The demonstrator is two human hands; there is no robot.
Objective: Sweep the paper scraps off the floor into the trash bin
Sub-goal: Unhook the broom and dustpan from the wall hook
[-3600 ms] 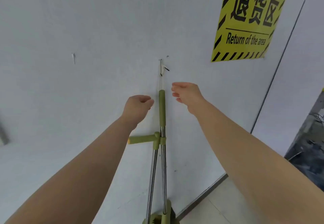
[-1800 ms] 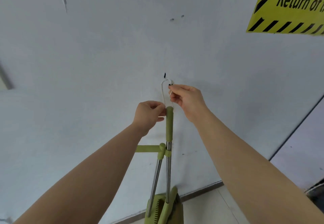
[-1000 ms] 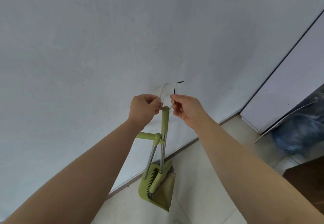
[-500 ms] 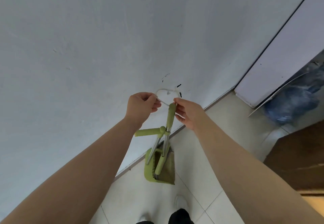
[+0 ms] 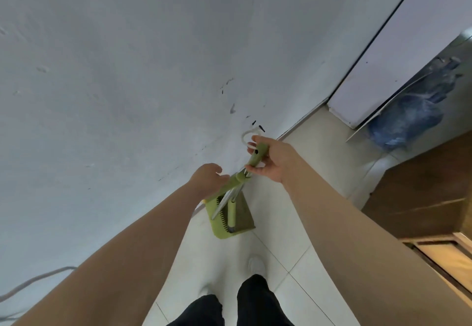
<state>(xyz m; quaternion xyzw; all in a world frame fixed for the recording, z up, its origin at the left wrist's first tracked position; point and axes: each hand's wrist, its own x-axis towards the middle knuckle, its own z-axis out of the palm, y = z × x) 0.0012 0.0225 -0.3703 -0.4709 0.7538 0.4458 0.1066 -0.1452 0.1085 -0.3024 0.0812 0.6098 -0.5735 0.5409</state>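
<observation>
Our right hand point(image 5: 274, 161) curls its fingers point(image 5: 251, 168) loosely around the green broom handle point(image 5: 256, 157); our left hand point(image 5: 208, 180) closes on the side grip point(image 5: 227, 185). The dustpan point(image 5: 229, 217) dangles below near the floor point(image 5: 293, 223); a loose hold could drop it. No scraps or bin visible.
</observation>
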